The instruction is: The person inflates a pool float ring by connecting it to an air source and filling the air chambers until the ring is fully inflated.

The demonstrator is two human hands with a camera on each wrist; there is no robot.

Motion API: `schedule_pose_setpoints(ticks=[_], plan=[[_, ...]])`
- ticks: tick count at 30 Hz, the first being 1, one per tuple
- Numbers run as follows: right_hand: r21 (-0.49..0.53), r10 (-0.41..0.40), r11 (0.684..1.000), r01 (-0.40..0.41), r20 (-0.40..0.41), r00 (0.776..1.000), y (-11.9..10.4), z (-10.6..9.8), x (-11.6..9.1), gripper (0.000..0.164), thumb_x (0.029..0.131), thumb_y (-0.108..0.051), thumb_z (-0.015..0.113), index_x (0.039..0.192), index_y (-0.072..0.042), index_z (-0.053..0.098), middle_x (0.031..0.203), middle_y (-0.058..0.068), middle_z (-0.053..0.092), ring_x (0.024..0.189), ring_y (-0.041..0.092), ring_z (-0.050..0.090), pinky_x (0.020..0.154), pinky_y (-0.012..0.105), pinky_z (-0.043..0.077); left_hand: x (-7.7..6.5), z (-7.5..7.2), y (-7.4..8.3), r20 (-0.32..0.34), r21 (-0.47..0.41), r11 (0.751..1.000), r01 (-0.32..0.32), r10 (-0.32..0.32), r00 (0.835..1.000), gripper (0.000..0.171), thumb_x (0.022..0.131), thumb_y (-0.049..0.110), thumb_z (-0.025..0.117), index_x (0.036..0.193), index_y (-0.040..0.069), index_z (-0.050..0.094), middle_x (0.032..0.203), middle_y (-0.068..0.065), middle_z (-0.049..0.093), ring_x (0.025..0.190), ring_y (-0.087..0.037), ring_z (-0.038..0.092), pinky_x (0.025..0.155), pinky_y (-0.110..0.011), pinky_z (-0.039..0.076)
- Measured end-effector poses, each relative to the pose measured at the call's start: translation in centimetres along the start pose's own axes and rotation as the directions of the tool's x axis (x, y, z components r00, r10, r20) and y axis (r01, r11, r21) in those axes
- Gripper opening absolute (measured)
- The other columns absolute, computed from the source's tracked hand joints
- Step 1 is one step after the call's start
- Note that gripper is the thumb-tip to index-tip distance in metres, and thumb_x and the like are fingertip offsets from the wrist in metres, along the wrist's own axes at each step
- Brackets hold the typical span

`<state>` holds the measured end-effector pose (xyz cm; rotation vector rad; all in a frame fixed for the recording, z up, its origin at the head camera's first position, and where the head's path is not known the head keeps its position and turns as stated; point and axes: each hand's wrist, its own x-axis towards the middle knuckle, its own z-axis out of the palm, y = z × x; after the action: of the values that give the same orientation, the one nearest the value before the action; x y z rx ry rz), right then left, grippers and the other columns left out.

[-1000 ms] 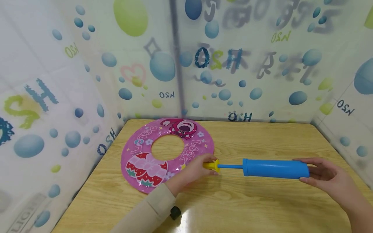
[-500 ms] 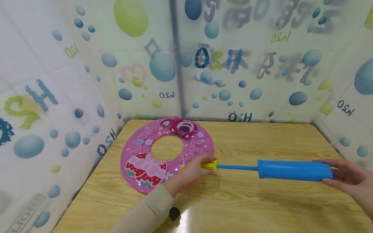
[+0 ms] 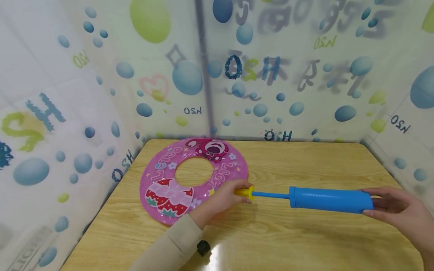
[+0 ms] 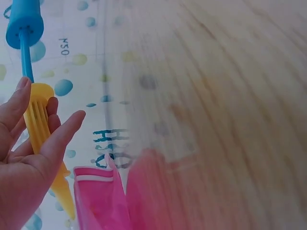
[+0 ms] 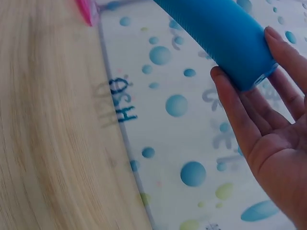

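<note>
A hand air pump stretches sideways over the table, with a blue barrel [image 3: 330, 199], a thin blue rod [image 3: 271, 195] and a yellow nozzle end [image 4: 41, 120]. My left hand [image 3: 227, 195] holds the yellow part, its thumb and fingers on either side of it in the left wrist view. At the other end, my right hand [image 3: 401, 210] grips the barrel's closed end between thumb and fingers. Part of the rod shows between barrel and yellow flange. A pink printed swim ring [image 3: 156, 162] lies flat on the table, partly covered by my left hand and forearm.
The wood-grain table [image 3: 305, 244] meets patterned walls [image 3: 291, 86] at the back and both sides. A small black object [image 3: 204, 248] shows beside my left sleeve [image 3: 179, 241].
My right hand moves the barrel right, lengthening the exposed rod, then partway back left. My left hand stays nearly still on the yellow part. The swim ring keeps its place.
</note>
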<state>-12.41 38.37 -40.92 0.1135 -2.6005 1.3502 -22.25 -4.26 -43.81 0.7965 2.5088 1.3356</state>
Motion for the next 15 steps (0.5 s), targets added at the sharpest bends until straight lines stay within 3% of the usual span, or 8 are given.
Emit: schedule_pose_setpoints(ticks=[4,10,15], plan=[[0.014,0.062,0.998,-0.063,0.062,0.996,-1.6,1.6,0.7,0.038,0.083,-0.007,0.078,0.119,-0.011,0.065,0.098,-0.026,0.058,0.081,0.0,0.063,0.061,0.029,0.056,0.1,0.1,0.2,0.004,-0.013,1.0,0.015,-0.015,1.0,0.043,0.086,0.016,0.076,0.127,0.008,0.063,0.12,0.001,0.065,0.111,-0.012,0.058,0.1,-0.028,0.043],[0.107,0.095,0.988,-0.115,0.18,0.979,-2.7,3.6,1.8,0.043,0.084,-0.014,0.078,0.123,-0.004,0.062,0.104,-0.017,0.063,0.089,0.004,0.065,0.069,0.032,0.057,-0.1,0.5,0.0,0.01,-0.05,0.997,0.055,-0.055,0.998,0.044,0.087,0.017,0.075,0.128,0.008,0.062,0.121,0.003,0.064,0.114,-0.013,0.056,0.102,-0.032,0.042],[0.122,0.116,0.982,-0.143,0.203,0.972,-3.4,5.4,2.1,0.049,0.082,-0.018,0.08,0.124,-0.002,0.061,0.112,0.0,0.064,0.09,0.006,0.065,0.072,0.034,0.057,0.1,0.9,-0.1,0.001,-0.031,0.998,0.05,-0.05,0.999,0.042,0.087,0.017,0.075,0.127,0.011,0.063,0.121,0.004,0.063,0.115,-0.014,0.055,0.103,-0.032,0.041]])
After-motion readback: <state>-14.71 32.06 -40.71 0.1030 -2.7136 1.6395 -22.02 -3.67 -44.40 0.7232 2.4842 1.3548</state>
